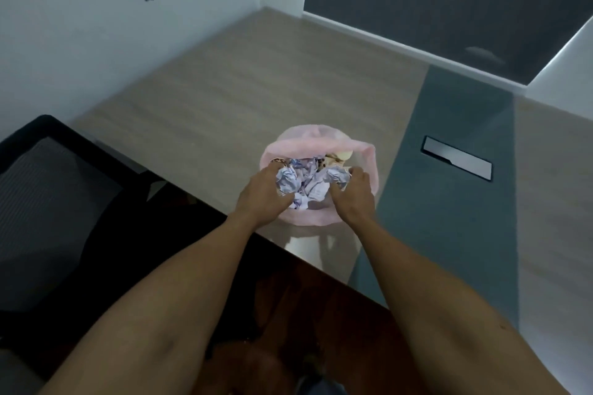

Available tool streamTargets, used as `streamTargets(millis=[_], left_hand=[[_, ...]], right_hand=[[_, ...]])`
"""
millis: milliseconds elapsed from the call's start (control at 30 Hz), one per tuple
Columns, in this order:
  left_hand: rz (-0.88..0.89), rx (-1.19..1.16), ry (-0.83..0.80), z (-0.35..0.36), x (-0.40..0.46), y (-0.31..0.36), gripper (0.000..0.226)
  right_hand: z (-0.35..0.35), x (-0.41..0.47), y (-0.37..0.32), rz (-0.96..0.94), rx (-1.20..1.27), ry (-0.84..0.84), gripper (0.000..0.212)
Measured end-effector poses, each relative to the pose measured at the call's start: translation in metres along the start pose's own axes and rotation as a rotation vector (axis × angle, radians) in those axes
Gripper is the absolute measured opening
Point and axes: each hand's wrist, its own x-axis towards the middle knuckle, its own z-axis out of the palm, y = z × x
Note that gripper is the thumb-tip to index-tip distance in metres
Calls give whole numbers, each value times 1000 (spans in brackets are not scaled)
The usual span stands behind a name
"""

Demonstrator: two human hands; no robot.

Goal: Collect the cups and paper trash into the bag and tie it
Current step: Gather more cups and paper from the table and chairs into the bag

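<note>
I'm watching the left hand (261, 192) and right hand (351, 191), each closing its fingers around crumpled paper (306, 184) inside the open pink bag (321, 138), which is sitting on the desk (240, 99) near its front edge.

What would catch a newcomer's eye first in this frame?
The pink bag stands open near the front edge of the table, stuffed with crumpled paper. The left hand and right hand both reach into its mouth, each closed on a wad of that paper. A black mesh chair sits at the left, and a shiny rectangular hatch lies in the table's grey strip to the right.
</note>
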Motion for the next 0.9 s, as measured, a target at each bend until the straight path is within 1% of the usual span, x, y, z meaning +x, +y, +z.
streamTargets(millis=[100, 233, 333, 400, 467, 533, 667, 767, 833, 900], left_hand=[[-31, 32, -45, 22, 20, 12, 73], [-53, 87, -10, 49, 40, 20, 65], [-84, 142, 24, 64, 51, 23, 63], [-71, 195, 42, 72, 55, 21, 64], [-60, 270, 48, 79, 59, 17, 68], [-70, 350, 58, 87, 63, 13, 74], [-118, 446, -15, 95, 65, 9, 91], [-139, 430, -37, 95, 62, 7, 93], [-129, 356, -21, 90, 57, 7, 84], [-127, 280, -18, 80, 51, 8, 72]], right_hand=[[2, 31, 13, 9, 37, -45, 43], [11, 64, 24, -28, 53, -63, 29], [18, 81, 35, -140, -35, -52, 15], [20, 88, 44, -219, -158, -58, 16], [19, 90, 50, -252, -231, -57, 23], [15, 90, 51, -245, -205, -56, 24], [3, 89, 46, -221, -81, -51, 14], [0, 90, 44, -257, -60, -28, 9], [1, 88, 38, -270, -52, -43, 8], [5, 84, 31, -294, -57, -66, 12]])
